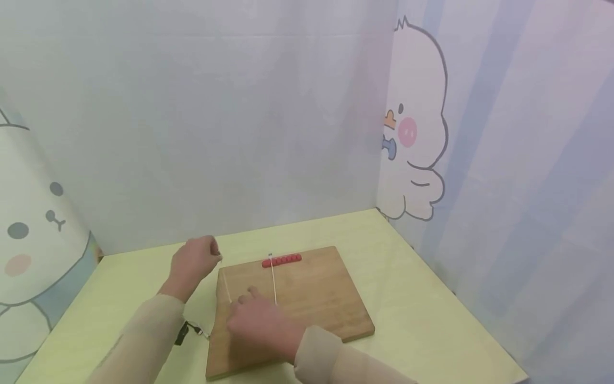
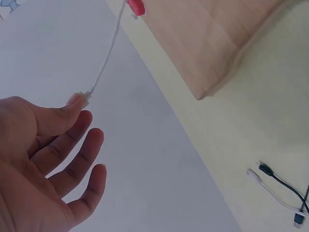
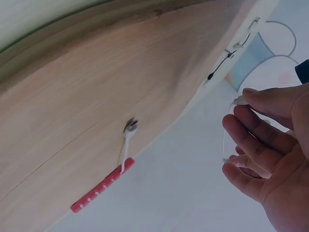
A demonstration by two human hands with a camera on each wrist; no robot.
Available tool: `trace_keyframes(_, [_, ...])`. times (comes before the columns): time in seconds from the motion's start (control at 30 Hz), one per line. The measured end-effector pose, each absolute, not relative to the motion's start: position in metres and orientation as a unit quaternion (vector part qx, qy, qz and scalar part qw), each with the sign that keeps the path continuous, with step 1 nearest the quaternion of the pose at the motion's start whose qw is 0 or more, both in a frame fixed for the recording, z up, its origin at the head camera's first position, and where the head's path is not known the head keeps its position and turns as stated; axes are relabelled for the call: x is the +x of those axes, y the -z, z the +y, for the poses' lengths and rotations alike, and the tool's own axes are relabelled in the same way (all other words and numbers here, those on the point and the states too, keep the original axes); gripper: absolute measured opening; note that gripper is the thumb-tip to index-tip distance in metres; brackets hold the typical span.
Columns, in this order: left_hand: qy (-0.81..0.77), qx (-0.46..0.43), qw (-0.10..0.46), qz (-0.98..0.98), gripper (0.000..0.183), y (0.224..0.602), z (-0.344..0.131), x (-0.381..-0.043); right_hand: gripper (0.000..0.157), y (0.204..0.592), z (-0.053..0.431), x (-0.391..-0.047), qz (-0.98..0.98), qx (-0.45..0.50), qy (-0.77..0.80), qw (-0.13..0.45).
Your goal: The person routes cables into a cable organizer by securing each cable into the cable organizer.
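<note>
Thin white plastic-sheathed cable (image 2: 109, 52) at ten o'clock of the rectangular brown wooden board (image 1: 316, 298), left hand (image 1: 193, 264) and right hand (image 1: 261, 322) each pinching an end closely; probably best drawn straight, untugged.

Cable's (image 2: 112, 47) wht, strip (image 1: 288, 260) red, board (image 1: 312, 293) brn w/ grain, table (image 1: 408, 288) pale yel, curtain (image 1: 523, 176) lt blue-striped w/ cartoon.

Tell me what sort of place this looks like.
Possibly a small screened-off work corner: a pale yellow table bears a wooden board, with a plain grey-white backdrop behind and large cartoon figures printed at either side.
</note>
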State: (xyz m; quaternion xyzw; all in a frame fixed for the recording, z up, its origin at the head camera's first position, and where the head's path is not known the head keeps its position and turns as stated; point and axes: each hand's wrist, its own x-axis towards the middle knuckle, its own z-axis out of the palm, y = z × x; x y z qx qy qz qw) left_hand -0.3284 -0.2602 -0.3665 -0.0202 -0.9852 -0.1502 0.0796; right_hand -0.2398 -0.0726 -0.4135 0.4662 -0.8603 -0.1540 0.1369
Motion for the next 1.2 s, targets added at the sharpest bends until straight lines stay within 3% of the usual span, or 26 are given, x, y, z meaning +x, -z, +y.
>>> trace_keyframes(0.47, [0.183,-0.088,0.150,-0.968,0.009,0.374,-0.181,-0.358,0.006,0.430,-0.019,-0.279,-0.920,0.359,0.129,0.088])
trace_keyframes(0.73, [0.190,-0.115,0.180,-0.958,0.008,0.388,-0.160,-0.370,0.017,0.438,-0.005,-0.282,-0.941,0.325,0.074,0.060])
trace_keyframes(0.97, [0.161,-0.120,0.203,-0.958,0.009,0.413,-0.143,-0.387,0.018,0.446,0.000,-0.278,-0.924,0.352,0.077,0.131])
trace_keyframes(1.2, [0.134,-0.098,0.195,-0.967,0.005,0.434,-0.145,-0.406,0.015,0.451,-0.004,-0.281,-0.913,0.368,0.094,0.146])
